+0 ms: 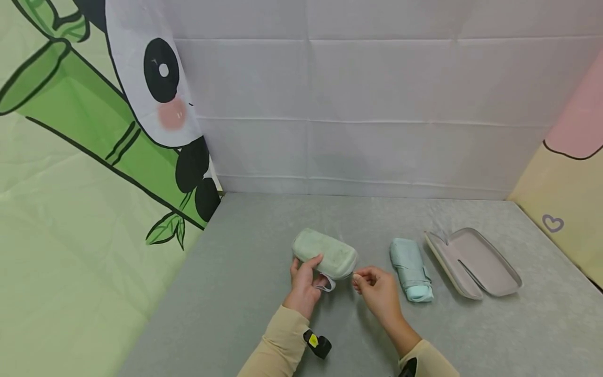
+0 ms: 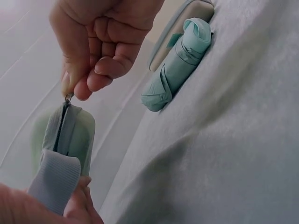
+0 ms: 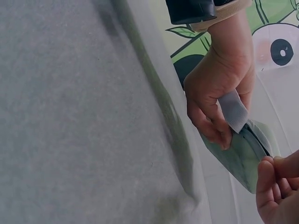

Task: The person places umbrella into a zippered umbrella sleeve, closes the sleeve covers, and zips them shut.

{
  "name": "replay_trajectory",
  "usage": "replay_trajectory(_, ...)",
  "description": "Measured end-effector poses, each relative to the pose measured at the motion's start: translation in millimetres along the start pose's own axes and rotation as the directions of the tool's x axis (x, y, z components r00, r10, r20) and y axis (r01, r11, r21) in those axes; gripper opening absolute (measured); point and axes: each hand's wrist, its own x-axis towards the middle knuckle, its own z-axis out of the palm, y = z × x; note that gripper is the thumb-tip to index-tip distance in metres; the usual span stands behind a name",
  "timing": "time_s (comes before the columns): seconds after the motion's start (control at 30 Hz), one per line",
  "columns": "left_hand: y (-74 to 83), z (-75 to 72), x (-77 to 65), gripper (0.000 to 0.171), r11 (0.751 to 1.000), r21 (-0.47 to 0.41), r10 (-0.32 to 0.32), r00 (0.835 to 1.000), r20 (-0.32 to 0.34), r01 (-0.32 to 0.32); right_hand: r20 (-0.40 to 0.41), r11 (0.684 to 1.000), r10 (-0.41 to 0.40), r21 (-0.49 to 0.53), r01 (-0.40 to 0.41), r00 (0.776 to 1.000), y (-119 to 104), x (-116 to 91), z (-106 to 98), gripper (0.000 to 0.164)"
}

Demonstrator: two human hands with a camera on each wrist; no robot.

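A pale green zippered case point(image 1: 325, 251) with rounded corners is held up off the table by my left hand point(image 1: 305, 288), thumb on its top face and fingers beneath. A light grey strap loop point(image 2: 55, 179) hangs at its near end, beside that hand. With thumb and fingertips my right hand point(image 1: 380, 294) pinches the zipper pull point(image 2: 68, 98) at the case's right corner. In the left wrist view the zipper is parted a little near the strap. What is inside the case cannot be seen.
Right of my hands lies a folded teal umbrella point(image 1: 411, 269) on the grey table point(image 1: 226, 283). Beyond it an opened beige hard case point(image 1: 485, 256) lies flat. White cloth point(image 1: 358, 94) hangs behind the table, with printed cloth on both sides.
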Motion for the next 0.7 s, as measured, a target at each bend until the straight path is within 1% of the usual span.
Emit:
replay_trajectory(0.23,3.0,0.3,-6.8,0.088,0.999,-0.042,-0.003,1.0,-0.013,0.003,-0.005,1.0,0.003,-0.002,-0.003,1.0,-5,-2,2,0.006)
replay_trajectory(0.53,5.0,-2.0,-14.4,0.09,0.996,-0.094,-0.011,1.0,-0.028,0.009,-0.025,0.999,-0.027,-0.032,0.026,0.999,-9,-10,10,0.007)
replay_trajectory(0.7,5.9,-2.6,-19.0,0.091,0.993,-0.114,-0.004,0.999,-0.035,0.0,-0.033,0.999,-0.011,-0.044,0.01,0.999,-12,-16,15,0.007)
